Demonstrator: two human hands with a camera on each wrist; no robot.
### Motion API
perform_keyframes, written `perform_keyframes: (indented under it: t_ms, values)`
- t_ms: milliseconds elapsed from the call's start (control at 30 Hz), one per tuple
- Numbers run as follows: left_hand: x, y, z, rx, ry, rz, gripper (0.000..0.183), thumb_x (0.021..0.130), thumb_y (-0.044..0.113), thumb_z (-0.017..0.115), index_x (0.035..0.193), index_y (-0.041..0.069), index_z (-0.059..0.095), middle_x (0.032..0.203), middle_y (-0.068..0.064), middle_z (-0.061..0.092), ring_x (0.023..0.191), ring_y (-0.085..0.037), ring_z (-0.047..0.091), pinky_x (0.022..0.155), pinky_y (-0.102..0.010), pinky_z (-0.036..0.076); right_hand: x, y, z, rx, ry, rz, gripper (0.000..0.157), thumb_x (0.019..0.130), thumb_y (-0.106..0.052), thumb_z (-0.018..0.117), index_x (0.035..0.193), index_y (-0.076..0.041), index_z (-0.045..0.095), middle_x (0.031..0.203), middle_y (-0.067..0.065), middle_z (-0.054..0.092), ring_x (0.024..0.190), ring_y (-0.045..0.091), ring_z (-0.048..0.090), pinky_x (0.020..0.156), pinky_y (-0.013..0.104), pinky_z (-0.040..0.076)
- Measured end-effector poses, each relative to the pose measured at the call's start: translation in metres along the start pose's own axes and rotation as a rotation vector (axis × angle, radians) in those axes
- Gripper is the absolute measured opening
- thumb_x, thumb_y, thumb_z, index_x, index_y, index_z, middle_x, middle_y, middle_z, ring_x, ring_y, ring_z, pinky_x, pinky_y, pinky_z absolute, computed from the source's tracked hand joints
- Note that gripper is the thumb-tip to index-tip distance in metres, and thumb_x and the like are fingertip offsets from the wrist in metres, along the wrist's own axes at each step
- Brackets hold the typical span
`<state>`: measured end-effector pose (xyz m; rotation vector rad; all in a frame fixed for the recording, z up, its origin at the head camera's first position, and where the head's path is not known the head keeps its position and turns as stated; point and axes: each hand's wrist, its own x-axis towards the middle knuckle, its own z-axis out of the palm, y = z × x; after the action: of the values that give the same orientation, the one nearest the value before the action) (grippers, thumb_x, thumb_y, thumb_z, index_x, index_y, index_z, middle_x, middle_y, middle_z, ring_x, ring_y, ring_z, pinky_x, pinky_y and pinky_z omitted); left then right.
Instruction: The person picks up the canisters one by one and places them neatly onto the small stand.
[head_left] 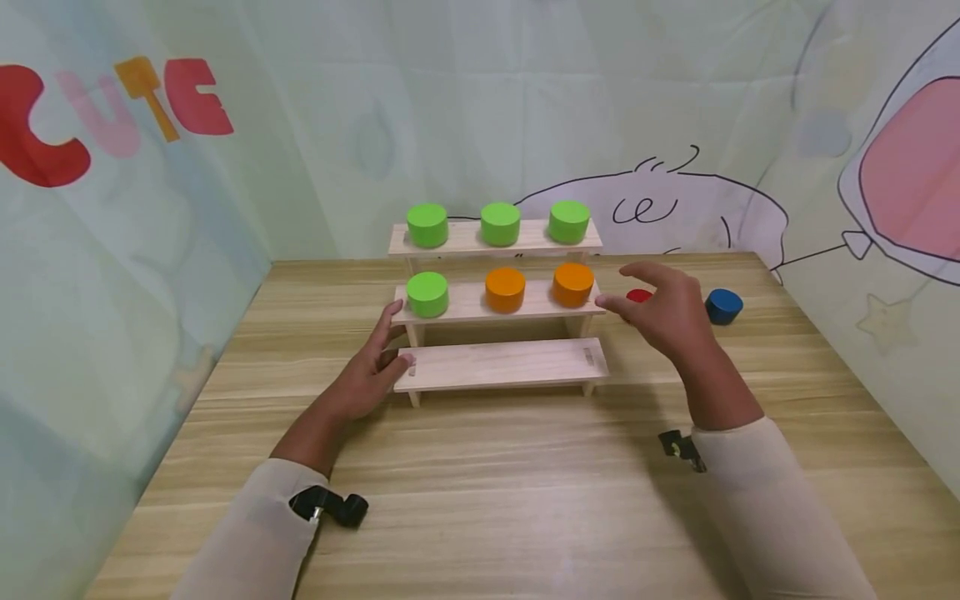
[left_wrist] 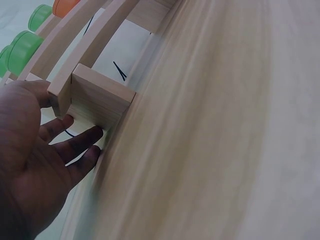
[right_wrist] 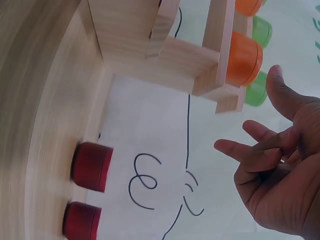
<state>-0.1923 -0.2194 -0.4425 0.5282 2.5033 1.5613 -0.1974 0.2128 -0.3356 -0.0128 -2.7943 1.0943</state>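
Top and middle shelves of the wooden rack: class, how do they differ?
The top shelf carries three green cylinders; the middle shelf, one green cylinder and two orange cylinders. The top shelf sits higher and farther back than the middle shelf. Both are pale wood, bearing three cylinders.

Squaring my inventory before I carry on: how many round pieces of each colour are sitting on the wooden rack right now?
Green pieces: 4
Orange pieces: 2
Total on the wooden rack: 6
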Motion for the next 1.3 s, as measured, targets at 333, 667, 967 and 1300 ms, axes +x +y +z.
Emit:
perform_keyframes:
  t_ms: [333, 667, 967, 1300]
  values:
    - [-0.002, 0.0, -0.001, 0.014, 0.008, -0.011, 0.082, 0.116, 0.02, 0.052, 0.174, 0.045, -0.001, 0.178, -0.028, 0.025, 0.154, -0.059, 0.043, 0.121, -0.071, 0.043, 0.019, 0.019, -0.006, 0.019, -0.029, 0.002, 0.079, 0.1, -0.055, 0.077, 0.157, -0.003, 0.058, 0.166, 0.022, 0.053, 0.16, 0.045, 0.041, 0.128, 0.067, 0.037]
    - [-0.001, 0.001, -0.001, 0.012, 0.007, -0.013, 0.082, 0.116, 0.019, 0.051, 0.174, 0.045, -0.001, 0.178, -0.027, 0.025, 0.155, -0.058, 0.043, 0.122, -0.071, 0.041, 0.043, 0.041, -0.012, 0.07, -0.111, 0.059, 0.076, 0.105, -0.052, 0.071, 0.161, -0.004, 0.053, 0.166, 0.026, 0.05, 0.155, 0.05, 0.046, 0.12, 0.066, 0.048]
    - [-0.001, 0.001, 0.0, 0.004, 0.006, -0.022, 0.082, 0.116, 0.02, 0.051, 0.174, 0.045, -0.001, 0.178, -0.027, 0.025, 0.155, -0.058, 0.043, 0.122, -0.071, 0.042, 0.056, 0.052, -0.011, 0.191, -0.242, 0.232, 0.074, 0.107, -0.03, 0.073, 0.169, -0.006, 0.04, 0.175, 0.027, 0.035, 0.155, 0.053, 0.045, 0.117, 0.071, 0.048]
    - [0.0, -0.001, -0.001, -0.001, 0.005, -0.01, 0.083, 0.116, 0.02, 0.052, 0.174, 0.046, 0.0, 0.178, -0.027, 0.025, 0.155, -0.058, 0.044, 0.121, -0.071, 0.043, 0.066, 0.07, -0.007, 0.121, -0.24, 0.315, 0.068, 0.105, -0.026, 0.076, 0.165, -0.012, 0.048, 0.179, 0.023, 0.03, 0.161, 0.047, 0.033, 0.13, 0.061, 0.038]
